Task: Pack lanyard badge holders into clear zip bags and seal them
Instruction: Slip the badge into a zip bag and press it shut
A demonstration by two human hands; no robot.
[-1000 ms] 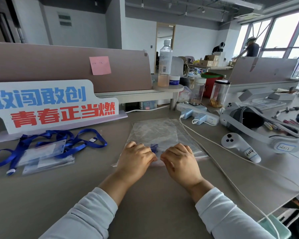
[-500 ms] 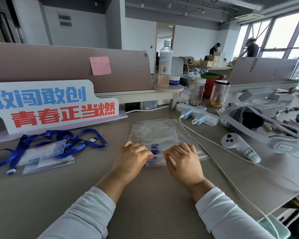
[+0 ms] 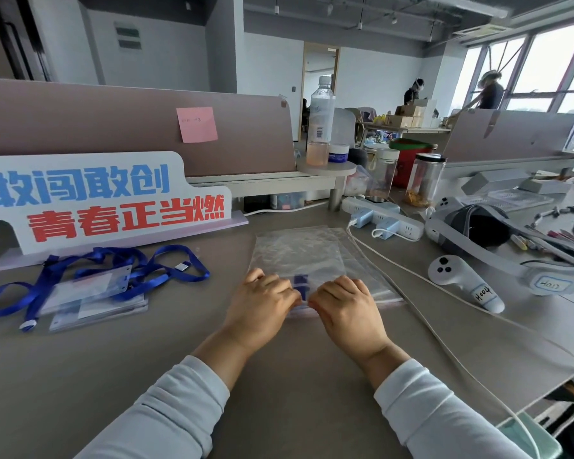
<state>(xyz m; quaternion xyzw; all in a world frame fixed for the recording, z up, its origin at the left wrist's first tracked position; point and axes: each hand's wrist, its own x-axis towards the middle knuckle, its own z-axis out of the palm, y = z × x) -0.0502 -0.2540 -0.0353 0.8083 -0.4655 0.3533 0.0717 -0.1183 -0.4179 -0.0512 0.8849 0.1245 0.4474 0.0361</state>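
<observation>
Two hands, left hand point(image 3: 262, 303) and right hand point(image 3: 345, 309), fingers curled, pinching zip bag point(image 3: 299, 253) seal. Risk: blue lanyard point(image 3: 300, 281) (close by zip) catches in track, leaves gap.

Zip bag point(image 3: 299, 253): on the desk point(image 3: 279, 376), centre
Badge holders point(image 3: 90, 289): left of it, before the sign point(image 3: 96, 197)
Controller point(image 3: 464, 283): right of it (headset point(image 3: 497, 240) behind)
Power strip point(image 3: 381, 217): behind the bag, rightward
</observation>
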